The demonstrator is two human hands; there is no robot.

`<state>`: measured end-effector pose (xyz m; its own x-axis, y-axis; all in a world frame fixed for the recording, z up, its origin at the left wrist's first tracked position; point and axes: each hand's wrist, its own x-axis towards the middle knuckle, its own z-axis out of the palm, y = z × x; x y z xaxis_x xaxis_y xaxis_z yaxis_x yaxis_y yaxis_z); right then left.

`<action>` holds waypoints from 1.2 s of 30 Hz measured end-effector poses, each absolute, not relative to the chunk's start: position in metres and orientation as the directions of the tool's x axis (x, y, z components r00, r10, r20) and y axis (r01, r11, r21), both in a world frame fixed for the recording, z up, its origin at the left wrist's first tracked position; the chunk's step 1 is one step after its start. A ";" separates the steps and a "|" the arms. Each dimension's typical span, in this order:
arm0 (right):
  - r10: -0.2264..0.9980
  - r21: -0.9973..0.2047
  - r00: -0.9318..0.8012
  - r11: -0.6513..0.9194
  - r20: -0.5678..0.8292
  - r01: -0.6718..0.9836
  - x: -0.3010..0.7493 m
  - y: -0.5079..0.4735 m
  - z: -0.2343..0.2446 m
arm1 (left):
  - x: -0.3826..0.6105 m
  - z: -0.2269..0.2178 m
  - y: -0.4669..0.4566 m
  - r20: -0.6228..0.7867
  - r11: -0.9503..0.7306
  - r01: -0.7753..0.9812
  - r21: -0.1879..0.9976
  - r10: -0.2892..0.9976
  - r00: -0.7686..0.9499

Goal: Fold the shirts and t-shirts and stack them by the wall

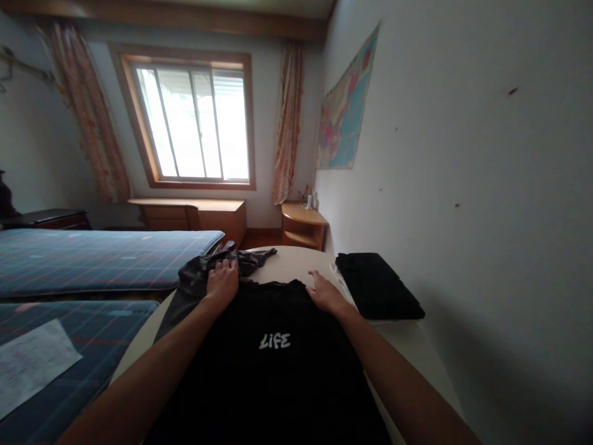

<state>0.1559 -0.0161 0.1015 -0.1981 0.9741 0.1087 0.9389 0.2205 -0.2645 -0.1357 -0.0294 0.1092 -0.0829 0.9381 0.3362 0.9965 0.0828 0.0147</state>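
A black T-shirt [278, 383] with white "LIFE" lettering lies spread over a pale round table, its neckline at the far side. My left hand [223, 283] rests at the shirt's left shoulder, fingers laid forward over a crumpled dark grey garment [194, 278]. At the right shoulder is my right hand [325, 293], its thumb against the shirt's edge and a finger stretched out apart from it. The lower part of the shirt runs out of view at the bottom.
A folded black garment [377, 284] sits on something white at the table's [296, 254] right, by the wall. Two plaid mattresses [106, 259] lie to the left, the nearer bearing a paper sheet [37, 358]. A corner shelf [303, 216] and a low desk [217, 213] stand beyond.
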 end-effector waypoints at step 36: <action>0.953 -0.129 -0.302 0.295 -0.039 0.947 0.142 0.004 0.054 | -0.091 0.039 -0.039 0.108 0.090 0.984 0.152 0.988 -0.107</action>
